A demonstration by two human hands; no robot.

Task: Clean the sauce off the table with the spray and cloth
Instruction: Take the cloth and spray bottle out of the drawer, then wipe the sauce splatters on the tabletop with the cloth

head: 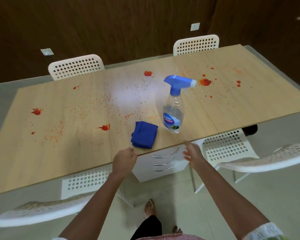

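Your left hand (124,159) hangs loosely curled, holding nothing, at the near edge of the light wood-grain table (59,153); your right hand (192,154) has its fingers spread. Just beyond your left fingers lies the folded blue cloth (144,135) — past your right fingers stands the clear spray bottle with blue trigger (174,108). Red sauce splatters (104,127) surround both; white perforated chairs (76,66) line the far side.

Four chairs (76,66), one bottle (173,111), one cloth (144,136)
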